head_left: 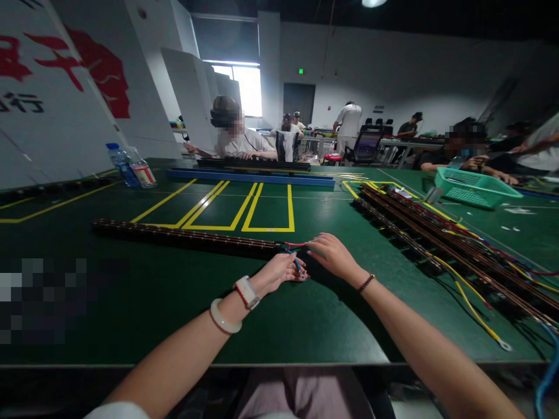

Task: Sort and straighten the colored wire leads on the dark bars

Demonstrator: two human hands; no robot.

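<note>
A long dark bar (187,237) with copper-coloured lines along it lies across the green table in front of me. Short wires come out of its right end. My left hand (278,272) is at that end, its thumb and fingers closed on a blue wire (298,265) with a metal lug at its tip. From the same end a red wire (297,244) runs to the fingertips of my right hand (335,256), which pinch it. Part of the red wire is hidden behind those fingers.
Several similar bars (406,233) with coloured wires lie at right; a yellow wire (478,311) with a ring lug sticks out toward me. A green basket (476,189) stands beyond them. At the back are a blue rail (248,176), two bottles (140,169) and a co-worker (244,139).
</note>
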